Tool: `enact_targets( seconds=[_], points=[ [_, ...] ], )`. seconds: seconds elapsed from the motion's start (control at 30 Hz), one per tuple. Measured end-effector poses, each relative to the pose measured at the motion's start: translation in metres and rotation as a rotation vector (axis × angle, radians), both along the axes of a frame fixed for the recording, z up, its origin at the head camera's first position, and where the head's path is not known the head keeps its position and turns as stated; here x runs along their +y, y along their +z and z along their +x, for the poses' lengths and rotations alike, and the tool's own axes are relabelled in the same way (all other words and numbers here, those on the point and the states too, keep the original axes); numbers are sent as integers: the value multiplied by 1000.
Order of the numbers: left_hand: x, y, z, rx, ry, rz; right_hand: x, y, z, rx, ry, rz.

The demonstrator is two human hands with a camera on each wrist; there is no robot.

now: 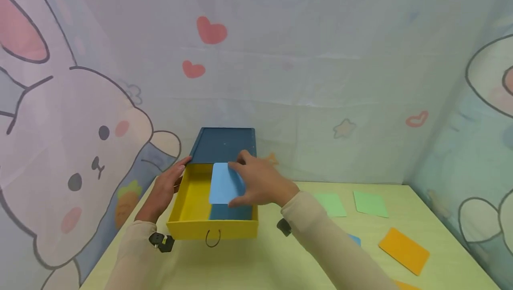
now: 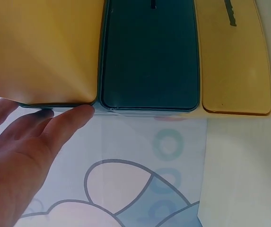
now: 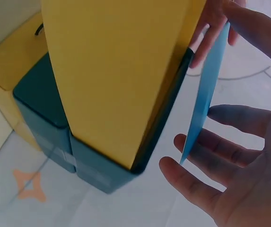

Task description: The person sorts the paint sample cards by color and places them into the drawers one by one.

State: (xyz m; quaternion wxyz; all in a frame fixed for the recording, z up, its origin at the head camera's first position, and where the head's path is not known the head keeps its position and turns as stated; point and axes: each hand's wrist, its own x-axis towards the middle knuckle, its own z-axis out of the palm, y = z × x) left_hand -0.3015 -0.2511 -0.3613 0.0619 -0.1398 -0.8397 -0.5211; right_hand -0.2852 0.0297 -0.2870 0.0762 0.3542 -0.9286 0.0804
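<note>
Pinching a flat, light-blue, round-cornered card (image 1: 224, 185) between thumb and fingers of the right hand (image 1: 262, 183), above the right part of an open, rectangular yellow box (image 1: 194, 192). Covering part of a blue patch (image 1: 230, 213) inside, too hidden to identify. Laying nearly straight fingers of the left hand (image 1: 164, 192) against the box's left side, thumb hard to make out. Hiding most of a second blue card (image 1: 354, 239) behind the cream fabric sleeve (image 1: 328, 236); losing a flat orange card (image 1: 405, 285) to the near frame edge. Showing the held card edge-on only in the right wrist view, and faint teal rings (image 2: 156, 144), possibly lettering, only in the left wrist view.
</note>
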Motion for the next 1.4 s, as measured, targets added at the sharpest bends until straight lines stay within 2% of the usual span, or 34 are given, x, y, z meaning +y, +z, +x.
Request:
enact_targets(
  seconds=[0.3,0.5,0.8,1.4],
  points=[
    [1,2,0,15,-5,-5,-22,-15,-2,-80,-34,85],
    [4,0,2,20,-27,8,-27,-29,-7,-108,-57,198],
    [3,-2,0,28,-21,9,-32,-35,-7,-74,-56,293],
    [1,-1,2,36,-17,-4,-35,-40,-6,18,-35,372]
  ],
)
